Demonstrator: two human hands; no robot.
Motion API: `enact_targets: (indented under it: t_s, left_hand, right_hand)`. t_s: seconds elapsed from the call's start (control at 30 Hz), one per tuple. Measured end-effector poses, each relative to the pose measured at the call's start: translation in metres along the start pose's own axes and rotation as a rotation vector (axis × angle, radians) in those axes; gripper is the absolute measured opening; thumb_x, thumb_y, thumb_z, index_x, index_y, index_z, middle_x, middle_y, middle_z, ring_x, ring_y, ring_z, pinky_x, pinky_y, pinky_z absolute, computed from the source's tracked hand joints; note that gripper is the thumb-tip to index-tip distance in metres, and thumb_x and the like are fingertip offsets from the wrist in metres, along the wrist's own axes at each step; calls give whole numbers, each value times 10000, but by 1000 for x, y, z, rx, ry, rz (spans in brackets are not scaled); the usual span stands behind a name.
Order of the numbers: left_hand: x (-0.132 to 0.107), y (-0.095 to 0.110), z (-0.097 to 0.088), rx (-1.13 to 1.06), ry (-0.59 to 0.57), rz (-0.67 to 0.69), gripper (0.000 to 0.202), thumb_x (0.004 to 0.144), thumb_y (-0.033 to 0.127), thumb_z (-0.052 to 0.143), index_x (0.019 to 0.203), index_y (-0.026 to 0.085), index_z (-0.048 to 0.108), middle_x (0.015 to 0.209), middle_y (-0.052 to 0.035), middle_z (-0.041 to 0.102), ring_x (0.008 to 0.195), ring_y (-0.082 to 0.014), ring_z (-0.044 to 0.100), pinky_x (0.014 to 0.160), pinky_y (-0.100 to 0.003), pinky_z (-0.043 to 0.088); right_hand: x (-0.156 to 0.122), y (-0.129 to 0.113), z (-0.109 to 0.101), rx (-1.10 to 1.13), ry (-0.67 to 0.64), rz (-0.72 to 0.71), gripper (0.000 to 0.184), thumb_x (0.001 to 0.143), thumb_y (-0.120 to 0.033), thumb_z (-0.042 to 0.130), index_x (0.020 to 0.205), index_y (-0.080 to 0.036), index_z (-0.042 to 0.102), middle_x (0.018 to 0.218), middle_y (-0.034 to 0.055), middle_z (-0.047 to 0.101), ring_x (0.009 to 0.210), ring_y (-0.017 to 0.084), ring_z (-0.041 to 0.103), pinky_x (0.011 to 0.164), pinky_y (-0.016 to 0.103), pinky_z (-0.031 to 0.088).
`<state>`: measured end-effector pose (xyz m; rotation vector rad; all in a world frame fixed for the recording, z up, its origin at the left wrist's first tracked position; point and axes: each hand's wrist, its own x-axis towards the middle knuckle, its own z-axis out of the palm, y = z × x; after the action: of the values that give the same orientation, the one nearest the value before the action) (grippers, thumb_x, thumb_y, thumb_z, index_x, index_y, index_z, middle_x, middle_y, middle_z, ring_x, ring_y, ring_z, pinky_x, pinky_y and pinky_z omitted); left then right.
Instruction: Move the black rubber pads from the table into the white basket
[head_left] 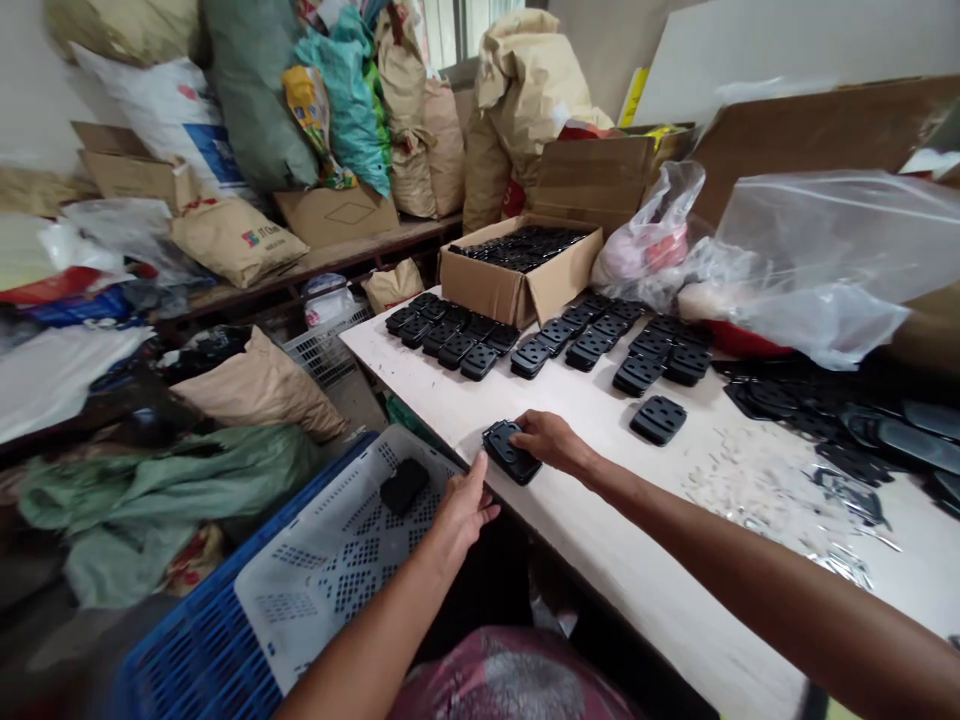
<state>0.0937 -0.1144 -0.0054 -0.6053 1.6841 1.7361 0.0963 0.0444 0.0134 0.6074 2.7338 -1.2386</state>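
Observation:
My right hand (pixel 551 440) grips a black perforated plastic plate (pixel 510 452) at the near left edge of the white table (pixel 570 520). My left hand (pixel 463 505) hovers just beside that plate, fingers together and slightly curled, holding nothing that I can see. Another black piece (pixel 403 485) lies in the white slotted tray (pixel 330 560) below the table edge. One loose plate (pixel 658 419) sits alone on the tabletop. Further back, rows of stacked black plates (pixel 450 335) and a second group of stacks (pixel 607 340) line the table.
An open cardboard box (pixel 517 265) full of black plates stands at the table's far edge. Clear plastic bags (pixel 810 260) and flat black parts (pixel 862 430) fill the right side. A blue crate (pixel 195 650) holds the tray. Sacks and boxes (pixel 247 120) pile up on the left.

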Motion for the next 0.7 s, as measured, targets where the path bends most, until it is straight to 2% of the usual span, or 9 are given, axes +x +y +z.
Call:
enact_targets:
  t_s: [0.17,0.33,0.43,0.53,0.7]
  left_hand:
    - [3,7,-2,89,38,18,334,927,467,499,846,149,560,763,-42,604,572,-113,550,535,-269,525]
    - [10,4,-12,109,-19,66,298,954,417,430,927,155,570,906,-85,647,783,-174,636,583,-284,565]
    - [10,3,-17,80,-44,91,303,913,453,494,944,161,570,959,-101,652,899,-210,644,625,-305,580]
    - [7,0,-20,55,-96,132,308,880,449,537,968,157,572,983,-116,654,924,-231,646,644,-328,583]
    - [6,-19,-29,-60,-147,229,323,907,421,480,1120,187,545,1057,-96,660,961,-225,651,704,-318,582]
  right_hand:
    - [-9,-22,21,-94,-47,-110,162,802,-191,629,946,-145,688,761,34,683,669,139,576,579,222,386]
    - [-14,-31,32,-121,-58,-145,198,816,-187,600,984,-136,694,798,44,701,714,155,603,606,229,396]
    - [-21,-29,37,-43,-41,-151,234,824,-195,577,1019,-139,696,861,53,722,770,174,632,645,241,421]
    - [-29,-24,42,78,-23,-126,255,832,-217,555,1034,-153,697,905,54,735,811,188,654,693,258,450]
    - [-38,-19,53,198,22,-199,287,802,-210,552,1051,-171,689,986,58,738,884,208,671,791,303,486]
